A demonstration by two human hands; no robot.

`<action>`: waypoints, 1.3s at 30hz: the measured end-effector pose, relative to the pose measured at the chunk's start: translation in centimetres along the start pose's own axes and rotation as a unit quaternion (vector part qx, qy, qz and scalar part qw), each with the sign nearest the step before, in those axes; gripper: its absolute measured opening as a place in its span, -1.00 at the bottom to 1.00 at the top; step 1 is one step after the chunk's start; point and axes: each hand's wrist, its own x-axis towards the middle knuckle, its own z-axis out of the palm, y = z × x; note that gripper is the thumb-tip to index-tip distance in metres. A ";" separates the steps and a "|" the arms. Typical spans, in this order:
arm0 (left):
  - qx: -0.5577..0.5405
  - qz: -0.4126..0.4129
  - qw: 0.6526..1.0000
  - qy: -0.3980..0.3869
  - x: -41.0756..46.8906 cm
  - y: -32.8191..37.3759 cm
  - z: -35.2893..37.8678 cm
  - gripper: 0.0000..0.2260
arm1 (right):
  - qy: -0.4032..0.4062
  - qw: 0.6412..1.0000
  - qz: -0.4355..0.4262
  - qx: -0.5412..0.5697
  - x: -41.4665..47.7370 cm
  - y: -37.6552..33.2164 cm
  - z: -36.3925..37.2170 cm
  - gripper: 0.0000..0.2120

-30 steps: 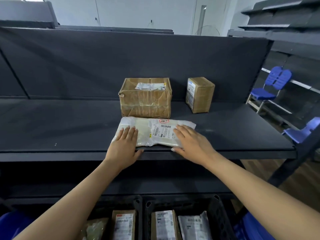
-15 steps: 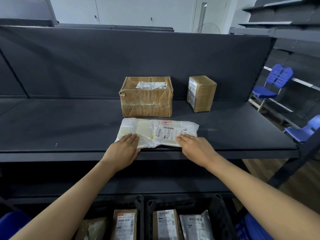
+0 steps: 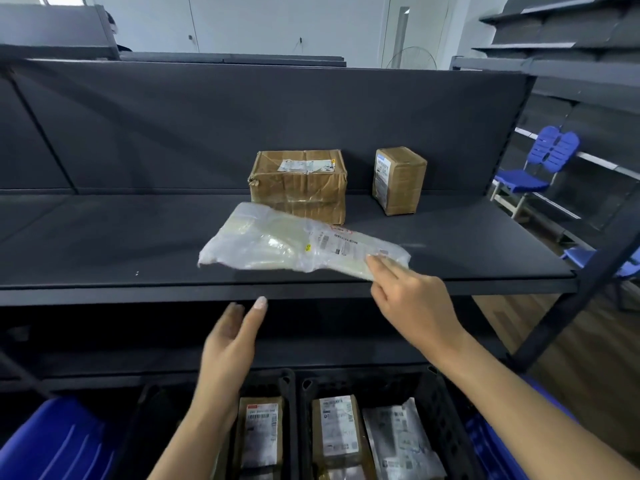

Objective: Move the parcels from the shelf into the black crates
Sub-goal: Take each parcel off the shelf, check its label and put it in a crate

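bag: parcel bag (image 3: 298, 244), thin crinkly whitish-clear plastic, flat oblong; white barcode label w/ red mark near its R end; pale flat contents show thru.
bag place: centre of frame, over front half of shelf (image 3: 104, 244), slanting from upper L to lower R; edges blurred; R end at shelf's front lip.
R hand: right hand (image 3: 415, 303) pinches bag's R corner, fingers on top, thumb lower; underside of grip hidden.
L hand: left hand (image 3: 232, 348) flat & empty, fingers straight, below shelf lip, centre-low in frame.
cartons: big carton (image 3: 301, 185), brown, tape-wrapped, dented, just behind bag; small carton (image 3: 398, 180), upright block, to its R, apart.
shelf: matte dark board, straight front edge, dark back panel.
vs 0.5 s ago: bag lay flat w/ both hands on its near edge; now L hand is off it & lower, bag swung askew, R hand alone has it.
crates: black crates (image 3: 294, 386), ribbed plastic, bottom centre, side by side under shelf lip; labelled parcels inside.
room: shelf deck bare to L of bag; gap betw. shelf lip & crate rims open.
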 end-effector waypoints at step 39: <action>-0.076 -0.216 0.972 -0.050 -5.6 -10.2 -18.4 -0.59 | -0.227 0.555 0.577 0.554 -15.1 -10.9 1.5 -0.92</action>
